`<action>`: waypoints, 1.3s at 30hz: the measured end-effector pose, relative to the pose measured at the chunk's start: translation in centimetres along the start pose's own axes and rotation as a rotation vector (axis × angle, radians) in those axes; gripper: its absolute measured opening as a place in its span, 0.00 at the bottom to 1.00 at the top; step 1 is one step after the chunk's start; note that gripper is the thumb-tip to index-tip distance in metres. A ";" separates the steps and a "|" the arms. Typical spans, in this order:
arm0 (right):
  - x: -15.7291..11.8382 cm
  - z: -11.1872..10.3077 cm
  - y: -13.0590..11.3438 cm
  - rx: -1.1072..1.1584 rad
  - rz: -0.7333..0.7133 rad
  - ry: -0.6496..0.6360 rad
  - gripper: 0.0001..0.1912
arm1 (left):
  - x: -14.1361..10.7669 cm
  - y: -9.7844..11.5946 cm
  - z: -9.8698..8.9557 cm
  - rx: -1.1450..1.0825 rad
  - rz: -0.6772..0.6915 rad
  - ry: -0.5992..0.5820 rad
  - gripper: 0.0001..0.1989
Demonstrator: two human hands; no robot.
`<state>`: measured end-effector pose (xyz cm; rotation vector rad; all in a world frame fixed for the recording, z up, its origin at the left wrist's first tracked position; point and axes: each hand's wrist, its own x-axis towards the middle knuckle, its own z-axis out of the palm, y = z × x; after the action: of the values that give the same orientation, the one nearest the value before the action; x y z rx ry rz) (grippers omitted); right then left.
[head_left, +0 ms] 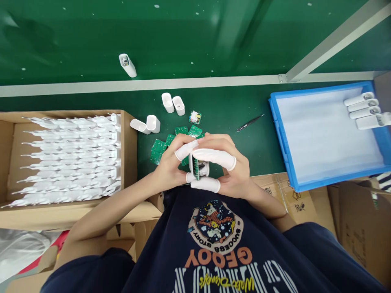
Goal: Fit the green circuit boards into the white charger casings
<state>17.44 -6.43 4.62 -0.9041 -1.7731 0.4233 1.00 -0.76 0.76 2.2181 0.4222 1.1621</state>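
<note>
My left hand [175,160] and my right hand [230,167] meet at the table's front edge, white finger covers on several fingers. Between them they grip a small white housing [205,168] with a green circuit board [196,168] upright at its open end. The fingers partly hide both parts. Loose green circuit boards [158,149] lie just beyond my left hand. One board with mounted components [194,117] rests farther back, near two white empty housings [179,106]. Two more white housings [153,124] lie beside the carton.
A carton [129,142] at left holds rows of white parts with cables [73,154]. Black tweezers [249,123] lie right of centre. The blue tray [282,142] at right holds several white units [360,99]; a hand [387,118] touches one. Another white unit [128,66] stands beyond the rail.
</note>
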 end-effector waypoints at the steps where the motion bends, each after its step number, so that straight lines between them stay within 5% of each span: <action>1: 0.0 0.0 0.0 -0.011 0.003 -0.011 0.19 | 0.0 0.0 0.0 0.005 -0.004 0.001 0.35; 8: -0.7 -0.7 0.6 0.022 -0.020 -0.041 0.25 | 0.0 0.1 0.2 -0.021 -0.039 -0.006 0.35; 15: -2.0 -0.4 2.2 -0.273 -0.106 -0.104 0.25 | -0.4 0.1 0.4 -0.062 -0.075 -0.033 0.37; 19: -1.8 -0.5 1.7 -0.188 -0.043 -0.170 0.31 | -0.6 0.3 0.7 -0.054 -0.248 -0.113 0.35; 22: -0.5 -1.4 2.4 -0.145 0.065 -0.274 0.29 | -0.8 0.4 0.8 -0.052 -0.466 -0.164 0.42; 26: 3.7 -3.3 9.7 -0.233 0.270 -0.259 0.27 | -1.0 0.4 0.6 0.020 -0.626 -0.250 0.37; 30: 9.4 -4.1 21.1 -0.456 0.574 -0.137 0.32 | -1.2 0.6 0.0 0.043 -0.554 -0.409 0.21; 32: 11.5 -4.0 25.2 -0.506 0.609 -0.105 0.32 | -1.2 0.7 -0.3 0.036 -0.529 -0.427 0.18; 35: 12.7 -3.5 28.0 -0.545 0.612 -0.080 0.33 | -1.4 0.7 -0.6 0.055 -0.486 -0.365 0.15; 39: 11.2 -2.2 26.5 -0.600 0.536 -0.058 0.40 | -1.7 0.6 -0.5 0.080 -0.435 -0.294 0.14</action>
<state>27.53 18.92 -4.79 -1.8243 -1.7197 0.2489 -0.34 -1.92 0.31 2.1700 0.7869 0.5917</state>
